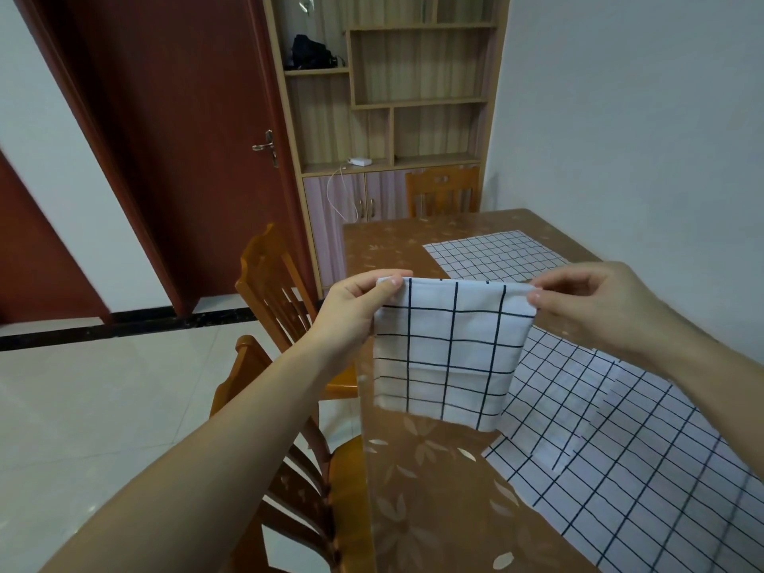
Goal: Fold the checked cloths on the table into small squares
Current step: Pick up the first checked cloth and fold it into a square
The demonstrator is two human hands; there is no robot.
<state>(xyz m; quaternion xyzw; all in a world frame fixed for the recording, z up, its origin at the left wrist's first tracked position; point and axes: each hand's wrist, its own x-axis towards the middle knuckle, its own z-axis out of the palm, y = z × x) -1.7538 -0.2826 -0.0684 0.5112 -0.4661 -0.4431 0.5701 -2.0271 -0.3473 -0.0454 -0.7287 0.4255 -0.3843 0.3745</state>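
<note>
Below the right hand (595, 308), nearest to the person, a large checked cloth (645, 461) lies spread flat on the brown surface (434, 490). Both hands are raised above the surface and hold a folded checked cloth (448, 349) between them. The left hand (355, 308) pinches its upper left corner with thumb and fingers, and the right hand pinches its upper right corner. The folded cloth hangs down from the hands, and its lower edge is near the surface. Under the left arm stand two wooden chairs (281, 308). Behind the hands, a second spread checked cloth (496, 254) lies flat. Further behind stands a wooden shelf cabinet (397, 117).
</note>
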